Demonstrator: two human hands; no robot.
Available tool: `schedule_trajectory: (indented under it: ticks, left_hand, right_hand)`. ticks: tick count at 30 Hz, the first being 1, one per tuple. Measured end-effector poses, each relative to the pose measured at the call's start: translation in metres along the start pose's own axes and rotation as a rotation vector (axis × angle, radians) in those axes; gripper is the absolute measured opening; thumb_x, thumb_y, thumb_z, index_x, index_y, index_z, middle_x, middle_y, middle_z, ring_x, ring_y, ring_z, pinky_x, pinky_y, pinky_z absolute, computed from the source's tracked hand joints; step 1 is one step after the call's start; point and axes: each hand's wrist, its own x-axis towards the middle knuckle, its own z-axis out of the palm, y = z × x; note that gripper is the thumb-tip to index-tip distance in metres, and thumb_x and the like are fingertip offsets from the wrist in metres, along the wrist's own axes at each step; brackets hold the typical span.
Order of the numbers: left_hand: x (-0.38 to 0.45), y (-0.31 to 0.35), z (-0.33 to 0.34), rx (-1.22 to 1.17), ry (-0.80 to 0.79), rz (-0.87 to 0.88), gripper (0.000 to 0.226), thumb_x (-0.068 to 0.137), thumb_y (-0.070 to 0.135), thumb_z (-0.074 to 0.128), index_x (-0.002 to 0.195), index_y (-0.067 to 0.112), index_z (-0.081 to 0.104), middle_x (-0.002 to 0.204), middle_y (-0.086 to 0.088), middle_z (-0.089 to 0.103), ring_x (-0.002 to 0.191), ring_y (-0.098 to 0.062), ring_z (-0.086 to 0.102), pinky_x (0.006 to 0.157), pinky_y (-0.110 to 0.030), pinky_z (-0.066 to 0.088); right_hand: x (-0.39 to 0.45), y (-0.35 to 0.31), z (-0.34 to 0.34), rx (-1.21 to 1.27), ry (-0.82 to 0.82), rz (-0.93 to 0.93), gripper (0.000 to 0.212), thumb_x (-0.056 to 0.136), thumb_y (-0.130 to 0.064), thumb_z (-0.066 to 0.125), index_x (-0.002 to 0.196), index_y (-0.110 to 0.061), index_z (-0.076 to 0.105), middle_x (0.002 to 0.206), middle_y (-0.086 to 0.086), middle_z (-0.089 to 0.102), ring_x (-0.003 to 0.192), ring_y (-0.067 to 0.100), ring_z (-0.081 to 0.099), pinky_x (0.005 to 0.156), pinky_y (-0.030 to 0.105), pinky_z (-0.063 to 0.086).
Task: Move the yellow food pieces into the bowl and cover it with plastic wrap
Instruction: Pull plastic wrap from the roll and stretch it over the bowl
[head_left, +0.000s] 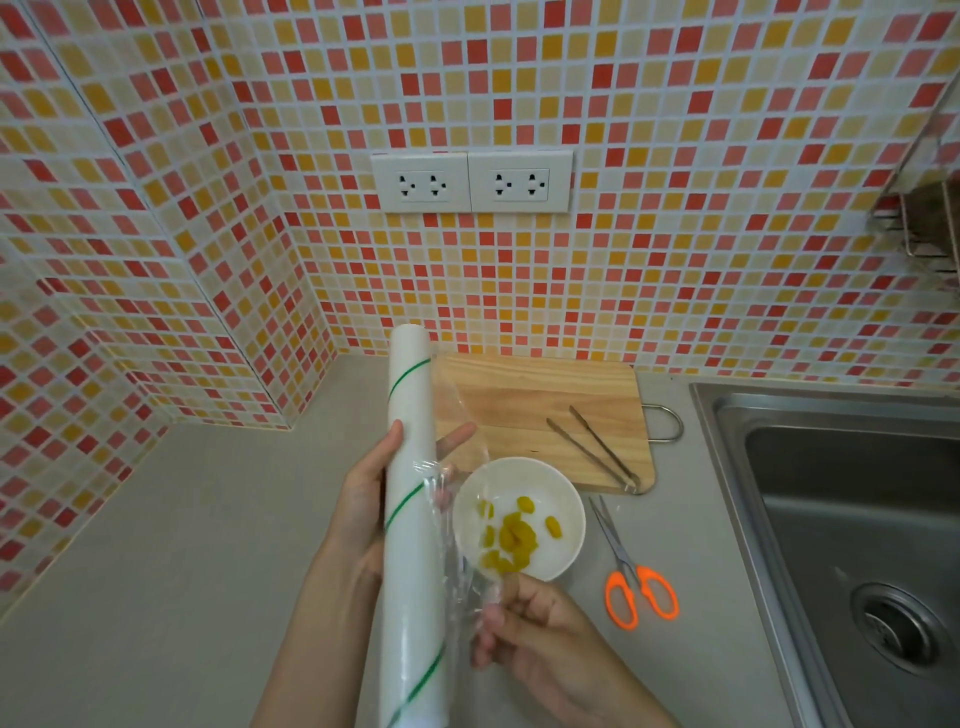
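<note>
you are on the covering step: your left hand grips the one white plastic wrap roll, your right hand pinches its clear film. about eight yellow food pieces sit in the single white round bowl just beyond your right hand. next, stretch the film across the rim.

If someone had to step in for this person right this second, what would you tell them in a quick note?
Left hand grips the plastic wrap roll, held upright. Right hand pinches the loose film end beside the bowl.
Done: yellow food pieces are in the bowl, on the counter in front of the cutting board.
Left: pull film across the bowl, cut it, press it down. Scissors lie right of the bowl; tongs on the board.
</note>
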Motion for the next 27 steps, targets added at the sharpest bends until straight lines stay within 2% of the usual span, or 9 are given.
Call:
schedule_trajectory:
  ticks: [3,6,10,13,15,18,21,23,27]
  left_hand:
    - [-0.004,0.013,-0.008,0.017,0.022,0.089,0.075,0.073,0.041,0.066,0.136,0.006,0.043,0.107,-0.016,0.071,0.051,-0.013,0.059,0.044,-0.022,0.053]
    - [-0.004,0.013,-0.011,0.049,0.042,0.09,0.068,0.081,0.04,0.052,0.139,0.005,0.039,0.119,-0.016,0.066,0.055,-0.014,0.059,0.044,-0.023,0.052]
    - [-0.006,0.009,-0.007,0.153,-0.059,-0.07,0.074,0.068,0.046,0.072,0.126,0.001,0.057,0.091,-0.016,0.064,0.05,-0.015,0.058,0.047,-0.023,0.053]
    - [-0.006,0.008,-0.003,0.181,-0.138,-0.15,0.077,0.068,0.049,0.073,0.126,0.001,0.057,0.074,-0.012,0.064,0.05,-0.015,0.058,0.051,-0.022,0.052]
    - [-0.004,0.005,0.002,0.217,-0.146,-0.14,0.078,0.067,0.049,0.074,0.125,0.0,0.057,0.081,-0.013,0.067,0.051,-0.014,0.058,0.051,-0.022,0.052]
    - [-0.005,0.002,0.008,0.297,-0.123,-0.129,0.074,0.063,0.052,0.074,0.118,0.004,0.064,0.08,-0.013,0.065,0.05,-0.015,0.057,0.051,-0.022,0.051]
    - [-0.006,0.003,0.007,0.31,-0.069,-0.051,0.079,0.07,0.046,0.072,0.131,0.001,0.05,0.085,-0.012,0.071,0.053,-0.016,0.06,0.049,-0.024,0.053]
    - [-0.006,0.004,0.005,0.357,0.024,0.049,0.075,0.072,0.04,0.068,0.131,0.0,0.044,0.091,-0.014,0.073,0.055,-0.019,0.064,0.048,-0.027,0.054]
    - [-0.006,0.0,0.001,0.518,0.204,0.163,0.055,0.066,0.035,0.073,0.114,0.015,0.056,0.08,-0.007,0.072,0.062,-0.021,0.062,0.053,-0.031,0.053]
  right_hand:
    - [-0.006,-0.007,-0.019,0.037,0.032,-0.022,0.023,0.066,0.005,0.074,0.057,-0.01,0.06,0.052,0.011,0.057,0.049,0.021,0.058,0.052,0.03,0.053]
    - [-0.013,-0.015,-0.034,-0.068,-0.087,0.023,0.023,0.066,-0.014,0.08,0.064,-0.009,0.058,0.058,0.008,0.059,0.058,0.021,0.062,0.064,0.033,0.054]
    - [-0.009,-0.028,-0.041,-0.482,-0.252,0.126,0.022,0.077,-0.023,0.071,0.095,-0.01,0.068,0.091,0.006,0.071,0.086,0.024,0.067,0.084,0.039,0.05]
    - [0.01,-0.046,-0.034,-0.464,-0.155,0.091,0.064,0.064,-0.046,0.078,0.118,-0.014,0.063,0.11,0.002,0.068,0.096,0.023,0.063,0.085,0.036,0.048]
    - [0.027,-0.058,-0.019,-0.336,-0.096,-0.006,0.062,0.068,-0.056,0.07,0.112,-0.012,0.067,0.105,0.005,0.069,0.091,0.024,0.063,0.08,0.034,0.048]
    - [0.048,-0.075,0.003,-0.213,-0.032,-0.096,0.034,0.081,-0.042,0.055,0.088,-0.014,0.074,0.071,0.0,0.068,0.068,0.018,0.062,0.063,0.026,0.051]
    - [0.059,-0.075,0.013,-0.089,0.072,-0.176,0.02,0.077,-0.032,0.063,0.071,-0.015,0.071,0.049,-0.003,0.054,0.038,0.009,0.045,0.04,0.017,0.037]
    - [0.061,-0.069,0.014,-0.073,0.19,-0.275,0.02,0.076,-0.031,0.064,0.064,-0.015,0.067,0.044,-0.002,0.05,0.03,0.007,0.037,0.032,0.016,0.029]
    - [0.061,-0.061,0.014,-0.216,0.444,-0.502,0.029,0.093,-0.023,0.052,0.068,-0.018,0.067,0.036,-0.005,0.039,0.026,0.007,0.03,0.032,0.015,0.027]
